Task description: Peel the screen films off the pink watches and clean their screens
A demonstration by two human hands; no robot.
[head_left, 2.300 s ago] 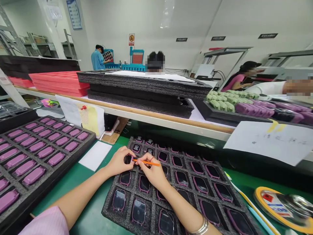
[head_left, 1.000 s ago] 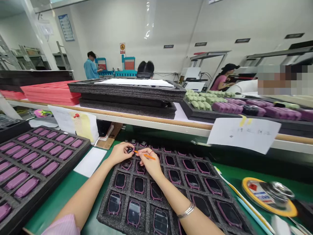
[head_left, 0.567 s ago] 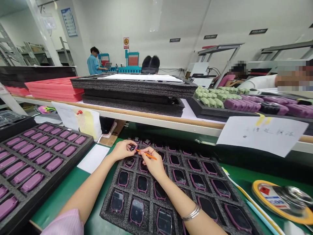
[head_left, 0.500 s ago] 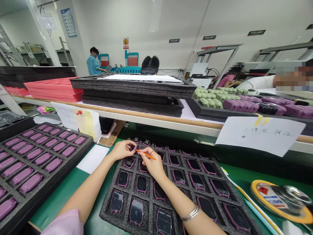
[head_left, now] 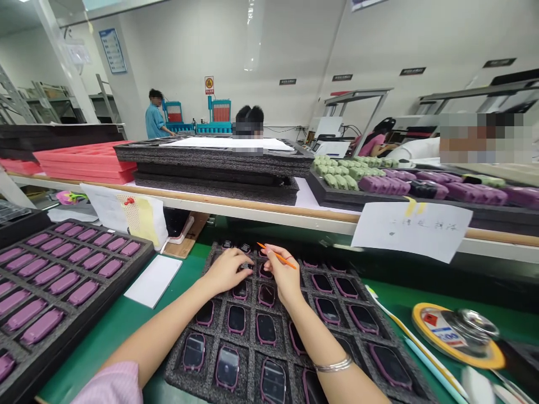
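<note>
My left hand (head_left: 227, 273) is down at the far part of a black foam tray (head_left: 216, 325), its fingers closed around a purple-framed smartwatch (head_left: 246, 266) with a dark screen. Part of that watch is hidden under the fingers. In my right hand (head_left: 283, 278) is a thin orange stick (head_left: 280, 258), pinched like a pen. Its tip points up and left, apart from the watch. Beneath both hands, rows of purple-framed watches lie screen up in the tray's square pockets; my right forearm covers some of them.
To the left lies another foam tray (head_left: 145, 247) of purple cases, beside a white paper pad (head_left: 154, 280). A yellow-rimmed round tin (head_left: 457, 336) and a yellow-white cable (head_left: 396, 314) are at right. Ahead, a shelf edge (head_left: 252, 216) carries stacked foam trays (head_left: 219, 163). Co-workers sit beyond.
My left hand has lowered the watch from above the tray to its surface. My right hand has drawn the orange stick off the watch toward the right. The view has shifted slightly.
</note>
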